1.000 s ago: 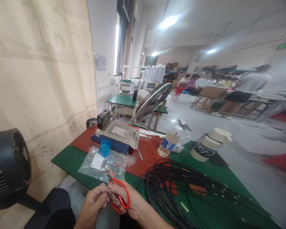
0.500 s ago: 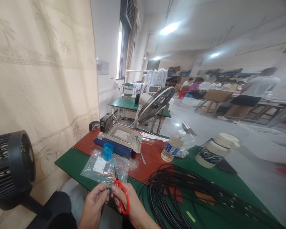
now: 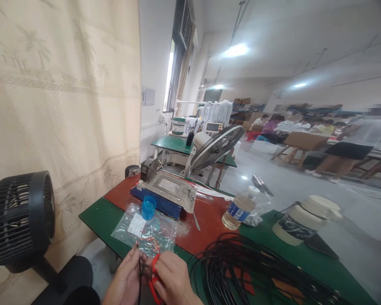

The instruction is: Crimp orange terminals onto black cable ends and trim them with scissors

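My left hand is closed around a black cable, with a short end poking up past the fingertips. In my right hand is a pair of red-handled scissors, fingers wrapped around the handles. The blades point left and lie against or very near the cable; blur hides whether they touch it. Just beyond both hands lies a clear plastic bag with a white label, and small orange and white bits are scattered on it. A blue round cup stands at the bag's far edge.
Behind the cup sits a flat metal-topped device with a blue base. Coiled black cables spread to the right. A bottle and a large cream jug stand beyond them. A black fan is at left; people work in the background.
The scissors have turned from pointing away from me to pointing left at the cable. My right hand has rolled over, back of hand up. The view has shifted slightly.
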`<state>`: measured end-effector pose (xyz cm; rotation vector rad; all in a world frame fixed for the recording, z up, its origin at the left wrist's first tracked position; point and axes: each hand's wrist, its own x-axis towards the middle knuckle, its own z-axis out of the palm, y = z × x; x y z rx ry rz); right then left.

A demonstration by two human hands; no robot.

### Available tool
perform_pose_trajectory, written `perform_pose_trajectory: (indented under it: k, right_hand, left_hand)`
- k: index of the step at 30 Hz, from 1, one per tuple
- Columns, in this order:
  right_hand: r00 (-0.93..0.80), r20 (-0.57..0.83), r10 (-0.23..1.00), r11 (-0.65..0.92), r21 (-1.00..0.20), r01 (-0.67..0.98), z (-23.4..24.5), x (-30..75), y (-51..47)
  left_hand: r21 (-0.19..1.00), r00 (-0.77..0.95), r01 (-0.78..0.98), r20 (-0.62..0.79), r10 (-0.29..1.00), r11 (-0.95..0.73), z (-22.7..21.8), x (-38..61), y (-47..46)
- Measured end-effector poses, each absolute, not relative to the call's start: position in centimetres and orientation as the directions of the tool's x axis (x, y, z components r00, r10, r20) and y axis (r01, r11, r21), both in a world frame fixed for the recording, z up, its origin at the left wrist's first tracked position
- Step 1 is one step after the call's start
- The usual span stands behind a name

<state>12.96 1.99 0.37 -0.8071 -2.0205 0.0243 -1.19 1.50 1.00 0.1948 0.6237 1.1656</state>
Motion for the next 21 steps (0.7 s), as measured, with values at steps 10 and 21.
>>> perform_pose_trajectory:
  k: [10,21]
  right_hand:
    - [-0.449,0.826,0.339,0.876,-0.103,0.472,0.3,12.0,2.7]
    - [-0.284,0.868,0.408,0.875,-0.283,0.393,0.2,11.9,2.6]
  left_hand:
    - [0.235,0.354,-0.866,-0.336,0.873,0.442,1.2,-1.0,1.1]
    - [0.353,0.162,-0.883,-0.389,0.907,0.309,0.8,-1.1,1.4]
